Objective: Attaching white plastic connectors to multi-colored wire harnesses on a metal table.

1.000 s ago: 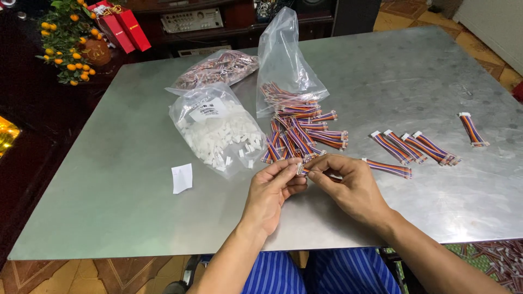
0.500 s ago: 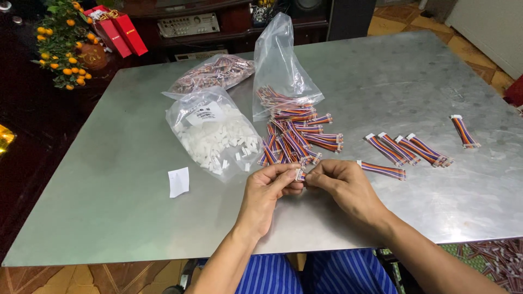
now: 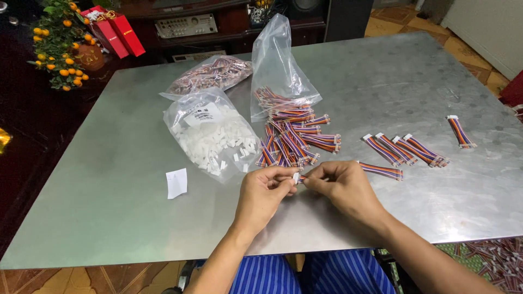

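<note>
A small white connector housing is pinched between the fingertips of the left hand, whose grip is closed on it. The right hand meets it from the other side, its grip closed on the end of a short multicoloured ribbon cable, most of which is hidden by the fingers. Both are held just above the metal tabletop, near its front edge.

Directly behind the hands a loose pile of ribbon cables spills from an open clear bag. A clear bag of white housings lies to the left, with a few housings loose at its mouth, and a sealed bag of cables lies further back. A row of cables with white ends is laid out to the right, one more lying well apart. A white paper slip lies to the left.

The parts are tiny and held only at the fingertips, so a slip is judged likely if the wires are pushed in askew; bent wires or a dropped housing could follow. A dropped piece would be hard to pick out among the loose housings nearby.
</note>
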